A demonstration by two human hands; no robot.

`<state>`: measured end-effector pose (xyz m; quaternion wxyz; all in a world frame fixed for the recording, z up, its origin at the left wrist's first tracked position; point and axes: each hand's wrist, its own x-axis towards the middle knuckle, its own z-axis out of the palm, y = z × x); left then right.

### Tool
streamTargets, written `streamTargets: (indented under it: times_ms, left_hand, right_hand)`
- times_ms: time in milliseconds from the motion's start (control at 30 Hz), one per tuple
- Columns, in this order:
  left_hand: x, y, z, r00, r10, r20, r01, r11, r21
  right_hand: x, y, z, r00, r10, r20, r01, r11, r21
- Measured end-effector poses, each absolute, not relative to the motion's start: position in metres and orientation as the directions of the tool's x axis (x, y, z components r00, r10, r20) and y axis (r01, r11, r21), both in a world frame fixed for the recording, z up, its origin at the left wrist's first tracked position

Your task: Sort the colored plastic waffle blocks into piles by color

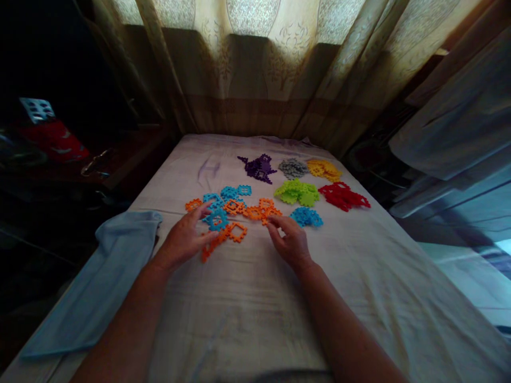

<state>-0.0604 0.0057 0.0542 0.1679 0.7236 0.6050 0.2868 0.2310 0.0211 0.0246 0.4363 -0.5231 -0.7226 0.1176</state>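
Observation:
Blue toothed plastic pieces point(217, 218) and orange ones point(237, 232) lie mixed in a loose pile on the sheet. My left hand point(187, 238) is at the pile's left side, fingers spread around a blue piece, with nothing gripped. Another group of orange pieces point(265, 209) lies to the right of the mixed pile. My right hand point(290, 241) touches its near edge, thumb and fingertips pinched on an orange piece. A separate blue heap point(306, 217) rests just beyond my right hand.
On the sheet-covered surface point(247, 308) are purple point(260, 168), grey point(293, 168), yellow point(324, 169), green point(297, 192) and red point(344, 196) heaps toward the back and right. A light blue cloth point(107, 276) lies at the left edge. Curtains point(255, 80) hang behind.

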Motion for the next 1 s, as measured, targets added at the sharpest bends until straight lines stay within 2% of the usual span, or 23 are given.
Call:
streamTargets:
  times_ms: [100,167,267,367,467,567,700,833,1000]
  left_hand:
    - [-0.025,0.000,0.046,0.206,0.930,0.303,0.777,-0.344,0.528]
    - [-0.008,-0.002,0.037,0.263,0.893,0.366,0.768,-0.423,0.480]
    - [0.003,-0.003,0.024,0.337,0.847,0.411,0.749,-0.506,0.428]
    - [0.001,-0.002,0.019,0.401,0.831,0.386,0.754,-0.539,0.376]
    - [-0.013,-0.001,0.016,0.442,0.853,0.277,0.811,-0.513,0.283]
    - [-0.027,0.001,0.007,0.392,0.901,0.184,0.885,-0.424,0.194]
    - [-0.031,0.005,0.000,0.319,0.924,0.210,0.925,-0.352,0.143]
    - [-0.034,0.013,0.005,0.216,0.924,0.315,0.937,-0.287,0.200]
    - [-0.064,0.026,0.010,-0.030,0.904,0.427,0.917,-0.145,0.371]
  right_hand:
    - [0.210,0.013,0.022,-0.110,0.942,0.316,0.451,0.330,-0.829]
    - [0.198,0.010,0.017,-0.132,0.966,0.224,0.317,0.255,-0.913]
    - [0.188,0.011,0.008,-0.139,0.977,0.164,0.184,0.189,-0.965]
    - [0.196,0.020,0.005,-0.095,0.984,0.153,0.160,0.167,-0.973]
    - [0.233,0.035,0.008,0.083,0.977,0.198,0.263,0.170,-0.950]
    - [0.286,0.046,0.011,0.293,0.920,0.260,0.437,0.113,-0.892]
    - [0.335,0.047,0.011,0.350,0.902,0.254,0.596,-0.006,-0.803]
    - [0.346,0.043,0.013,0.350,0.903,0.249,0.707,-0.080,-0.702]
    - [0.346,0.041,0.014,0.366,0.805,0.467,0.842,-0.073,-0.535]
